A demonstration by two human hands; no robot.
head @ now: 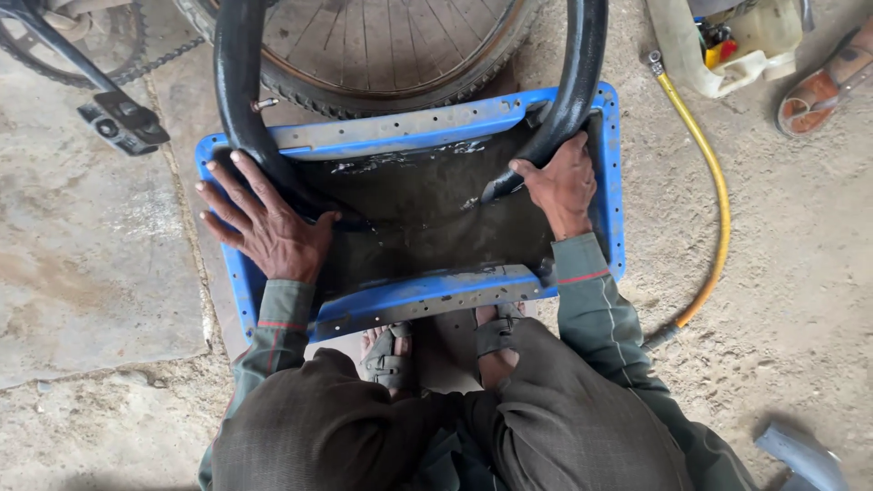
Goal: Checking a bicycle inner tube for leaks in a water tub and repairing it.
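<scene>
Over a blue tub (611, 173) of dark water on the floor, a squatting person presses a black inner tube (238, 100) down into the water. Left hand (268, 223) lies spread flat, fingers (232, 195) splayed over the tube at the tub's left rim. Right hand (562, 182) has its fingers curled around the tube by the right rim. Behind the tub stands a bicycle wheel (382, 55); a yellow hose (714, 191) trails to the right.
</scene>
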